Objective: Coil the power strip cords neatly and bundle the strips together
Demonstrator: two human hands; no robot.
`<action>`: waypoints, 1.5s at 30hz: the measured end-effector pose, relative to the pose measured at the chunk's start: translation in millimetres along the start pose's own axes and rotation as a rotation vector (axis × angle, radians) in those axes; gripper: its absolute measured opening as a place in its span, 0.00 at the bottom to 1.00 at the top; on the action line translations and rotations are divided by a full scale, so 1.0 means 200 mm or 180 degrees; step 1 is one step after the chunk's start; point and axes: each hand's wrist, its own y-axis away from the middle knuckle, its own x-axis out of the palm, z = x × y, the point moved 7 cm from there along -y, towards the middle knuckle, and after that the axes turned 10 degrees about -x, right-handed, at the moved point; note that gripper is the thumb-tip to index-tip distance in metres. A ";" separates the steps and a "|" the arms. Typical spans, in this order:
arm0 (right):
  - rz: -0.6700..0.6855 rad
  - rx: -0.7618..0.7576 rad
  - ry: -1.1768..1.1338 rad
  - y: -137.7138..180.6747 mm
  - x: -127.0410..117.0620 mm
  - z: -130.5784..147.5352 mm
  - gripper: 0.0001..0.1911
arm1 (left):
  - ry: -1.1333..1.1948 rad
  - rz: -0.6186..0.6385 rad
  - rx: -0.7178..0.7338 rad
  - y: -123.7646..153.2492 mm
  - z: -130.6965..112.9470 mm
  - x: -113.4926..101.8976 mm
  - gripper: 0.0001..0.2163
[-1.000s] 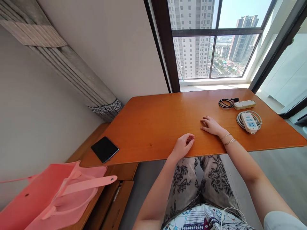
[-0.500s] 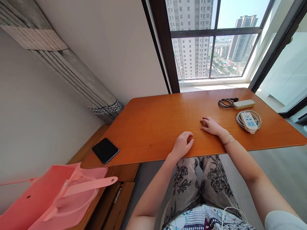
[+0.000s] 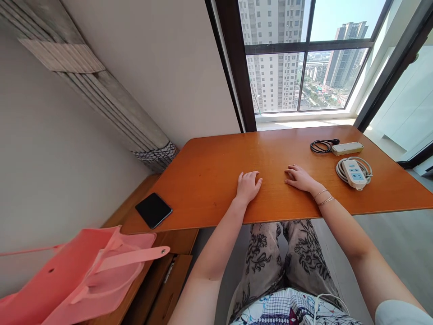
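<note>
My left hand (image 3: 248,186) lies flat, palm down, on the orange wooden table (image 3: 209,180), fingers stretched out and holding nothing. My right hand (image 3: 299,177) rests palm down a little to its right, fingers loosely spread, with thin bracelets on the wrist. Both hands are empty. A white power strip with a coiled grey cord (image 3: 354,172) lies to the right of my right hand. Farther back sits a second beige power strip (image 3: 347,147) beside a coiled black cable (image 3: 321,145).
A black phone (image 3: 154,210) lies on the table's near left corner. A pink bag (image 3: 77,275) stands on a low wooden cabinet (image 3: 162,280) at the left. A rolled grey mat (image 3: 101,90) leans on the wall. A window (image 3: 304,58) is behind the table.
My left hand has moved forward from the table's near edge and opened from a loose curl to lie flat. My right hand has stayed in place.
</note>
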 end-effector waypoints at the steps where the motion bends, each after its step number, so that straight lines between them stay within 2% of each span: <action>1: 0.0013 0.0014 0.0014 0.00 0.00 0.00 0.27 | -0.0017 0.0005 0.0022 0.01 0.00 0.01 0.15; 26: -0.0112 -0.0108 0.0076 0.00 0.00 0.00 0.24 | 0.0236 0.0195 0.0223 0.02 0.02 0.03 0.10; 45: -0.0139 -0.0101 0.0042 0.00 0.00 0.01 0.23 | 0.0312 0.0129 0.0294 0.01 0.04 0.04 0.10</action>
